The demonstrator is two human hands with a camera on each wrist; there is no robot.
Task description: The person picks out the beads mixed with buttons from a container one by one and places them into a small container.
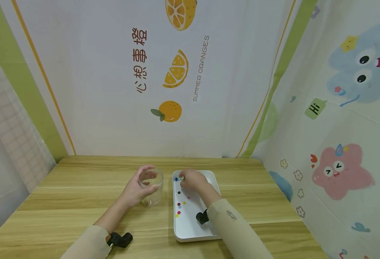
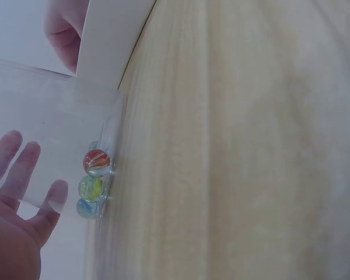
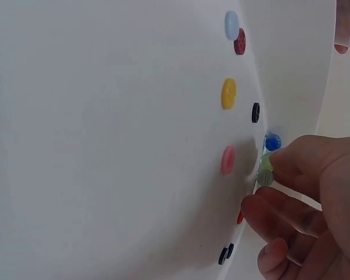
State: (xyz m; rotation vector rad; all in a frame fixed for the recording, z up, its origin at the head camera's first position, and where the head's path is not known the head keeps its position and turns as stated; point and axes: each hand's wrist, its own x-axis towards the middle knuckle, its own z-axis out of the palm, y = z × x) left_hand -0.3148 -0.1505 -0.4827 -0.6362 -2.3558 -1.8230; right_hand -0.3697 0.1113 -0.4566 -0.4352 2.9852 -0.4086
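Observation:
My left hand [image 1: 136, 189] grips a clear plastic jar [image 1: 154, 199] that stands on the table beside the tray. Several glass marbles lie at its bottom, among them one with an orange-red swirl [image 2: 96, 163] and a yellow-green one [image 2: 91, 188]. Over the far left part of a white tray [image 1: 190, 228], my right hand [image 1: 194, 181] reaches down to the marbles by the wall. Its thumb is at a pale green marble [image 3: 265, 177], with a gap between thumb and forefinger. Next to that lies a blue marble [image 3: 273, 142].
Small flat buttons lie along the tray's left side, including a yellow button [image 3: 228, 93], a pink button [image 3: 228, 160] and a light blue button [image 3: 231, 25]. The wooden table [image 1: 80, 201] ends at printed curtains behind and to the right.

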